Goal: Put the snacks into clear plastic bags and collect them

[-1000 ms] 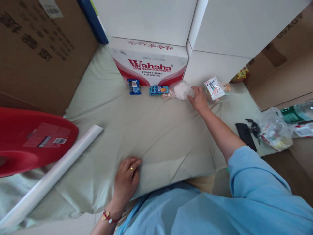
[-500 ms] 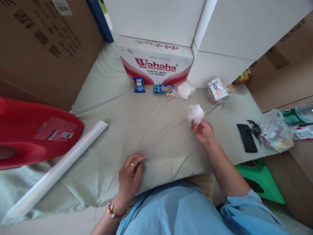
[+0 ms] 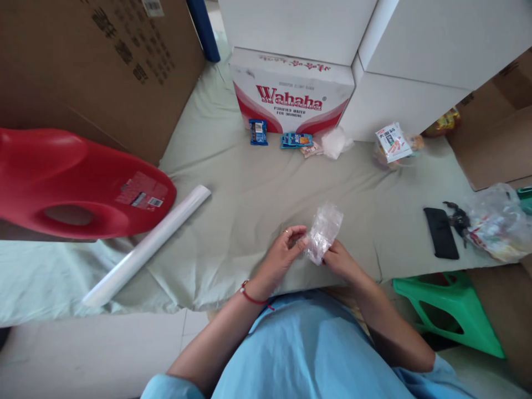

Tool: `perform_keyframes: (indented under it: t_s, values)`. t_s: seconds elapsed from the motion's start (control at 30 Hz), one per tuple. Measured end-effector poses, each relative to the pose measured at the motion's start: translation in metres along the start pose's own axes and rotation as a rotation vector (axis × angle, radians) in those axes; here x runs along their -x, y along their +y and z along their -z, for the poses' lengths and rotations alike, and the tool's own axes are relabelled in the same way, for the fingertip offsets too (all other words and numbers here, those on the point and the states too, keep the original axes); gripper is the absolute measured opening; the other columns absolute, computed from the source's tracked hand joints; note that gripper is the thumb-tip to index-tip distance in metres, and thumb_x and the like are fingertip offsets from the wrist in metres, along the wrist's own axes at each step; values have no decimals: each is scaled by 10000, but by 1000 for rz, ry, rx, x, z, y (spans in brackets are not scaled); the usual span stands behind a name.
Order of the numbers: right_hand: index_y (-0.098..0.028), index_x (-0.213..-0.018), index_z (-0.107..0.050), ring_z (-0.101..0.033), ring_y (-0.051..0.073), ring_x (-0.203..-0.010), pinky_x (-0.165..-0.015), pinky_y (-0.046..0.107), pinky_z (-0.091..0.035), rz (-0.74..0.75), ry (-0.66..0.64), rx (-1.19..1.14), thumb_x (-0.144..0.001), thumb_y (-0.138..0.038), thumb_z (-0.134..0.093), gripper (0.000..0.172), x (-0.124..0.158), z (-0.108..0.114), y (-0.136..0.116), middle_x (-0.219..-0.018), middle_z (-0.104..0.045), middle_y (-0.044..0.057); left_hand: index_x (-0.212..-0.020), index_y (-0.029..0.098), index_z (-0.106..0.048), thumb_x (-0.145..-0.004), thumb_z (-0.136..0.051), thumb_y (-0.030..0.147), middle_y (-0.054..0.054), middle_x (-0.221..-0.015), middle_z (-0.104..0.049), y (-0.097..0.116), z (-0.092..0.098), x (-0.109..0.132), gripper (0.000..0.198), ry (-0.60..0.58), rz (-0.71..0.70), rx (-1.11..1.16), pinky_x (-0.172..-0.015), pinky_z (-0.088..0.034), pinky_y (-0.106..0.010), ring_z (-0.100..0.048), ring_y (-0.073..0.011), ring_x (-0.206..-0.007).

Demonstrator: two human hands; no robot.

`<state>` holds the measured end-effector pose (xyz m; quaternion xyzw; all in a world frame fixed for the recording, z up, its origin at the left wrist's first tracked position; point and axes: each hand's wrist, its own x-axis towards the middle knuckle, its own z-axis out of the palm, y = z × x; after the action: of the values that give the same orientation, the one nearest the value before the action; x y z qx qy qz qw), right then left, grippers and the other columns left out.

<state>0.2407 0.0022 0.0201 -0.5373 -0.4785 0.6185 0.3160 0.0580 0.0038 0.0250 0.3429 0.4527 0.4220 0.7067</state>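
My right hand (image 3: 341,260) is closed on a crumpled, see-through plastic bag (image 3: 325,231), pinching its lower right side above the front of the cloth. At the bag's left edge is my left hand (image 3: 286,249), its fingers curved and the thumb apart from them. Whether its fingertips touch the plastic I cannot tell. Farther back lie a crumpled white plastic bag (image 3: 333,143), a small pinkish packet (image 3: 311,148), some light-blue snack packets (image 3: 296,140) and a dark-blue packet (image 3: 258,132).
Behind the packets stands a white and red Wahaba-style water carton (image 3: 291,102) marked "Wahaha". A red jug (image 3: 103,183) and a clear plastic roll (image 3: 149,244) lie left. To the right are a white packet (image 3: 393,142), a phone (image 3: 441,233), keys (image 3: 459,220) and a green stool (image 3: 453,310).
My right hand has drawn back toward my body, and the white bundle it held now shows as a spread-out clear bag. My left hand has come up and right, beside it. The view has shifted left.
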Motion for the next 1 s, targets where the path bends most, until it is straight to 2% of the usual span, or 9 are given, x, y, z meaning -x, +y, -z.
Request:
perform_keyframes:
  t_s: [0.1, 0.2, 0.43, 0.53, 0.67, 0.8, 0.87, 0.93, 1.0]
  values:
    - [-221, -595, -603, -406, 125, -533, -516, 250, -314, -18, -114, 2, -821, -524, -735, 400, 2, 0, 2, -538, -503, -23, -1031, 182, -728, -820, -826, 498, -69, -1013, -727, -2, 4, 3, 392, -16, 0, -55, -865, -491, -321, -644, -203, -943]
    - [-226, -615, -592, -405, 121, -511, -502, 247, -306, -48, -124, -54, -827, -538, -727, 401, 3, -7, 2, -530, -500, -32, -901, 187, -704, -830, -803, 504, -25, -858, -683, -4, 7, 5, 339, 56, -56, -106, -768, -454, -289, -591, -169, -810]
    - [-251, -767, -640, -445, 122, -522, -454, 251, -329, -90, 305, -368, -740, -563, -805, 355, 2, -5, 1, -672, -611, -23, -925, 226, -594, -860, -764, 544, 22, -832, -543, -9, 15, -1, 367, 266, -163, 46, -688, -413, -249, -497, -134, -751]
    - [-251, -790, -655, -445, 121, -536, -459, 254, -334, -62, 387, -413, -720, -558, -834, 362, 5, -1, 2, -701, -614, -17, -924, 236, -539, -788, -816, 562, 33, -843, -508, -12, 15, -3, 448, 337, -121, 181, -662, -416, -234, -487, -120, -739]
    - [-286, -869, -716, -522, 180, -620, -553, 314, -441, 49, 381, -156, -843, -546, -742, 263, 14, 6, 0, -743, -622, 8, -939, 239, -526, -808, -793, 581, 37, -819, -505, -15, 15, -2, 453, 373, -114, 152, -633, -396, -238, -466, -116, -695]
    - [-348, -1000, -718, -593, 243, -791, -702, 391, -505, 384, 601, 294, -966, -418, -654, 101, 25, 13, -13, -913, -657, 41, -947, 233, -553, -840, -781, 584, 36, -799, -512, -17, 16, 1, 432, 390, -124, 86, -605, -369, -248, -455, -120, -673]
    - [-360, -1046, -710, -595, 239, -785, -712, 393, -508, 515, 486, 440, -1000, -358, -619, 102, 27, 11, -19, -909, -657, 41, -950, 230, -560, -843, -785, 586, 34, -806, -526, -17, 16, 2, 435, 380, -115, 75, -604, -376, -247, -468, -120, -677]
    - [-348, -1140, -710, -626, 240, -849, -755, 391, -529, 591, 242, 552, -991, -342, -647, 162, 23, 2, -20, -993, -687, 59, -960, 227, -565, -854, -780, 583, 32, -815, -545, -17, 15, 3, 429, 361, -118, 66, -613, -395, -242, -490, -118, -685]
    - [-305, -1180, -723, -644, 246, -935, -801, 382, -540, 637, 82, 654, -978, -352, -671, 214, 15, -11, -15, -1080, -695, 89, -982, 224, -568, -866, -774, 575, 30, -824, -574, -16, 12, 5, 424, 341, -118, 74, -633, -425, -240, -530, -116, -698]
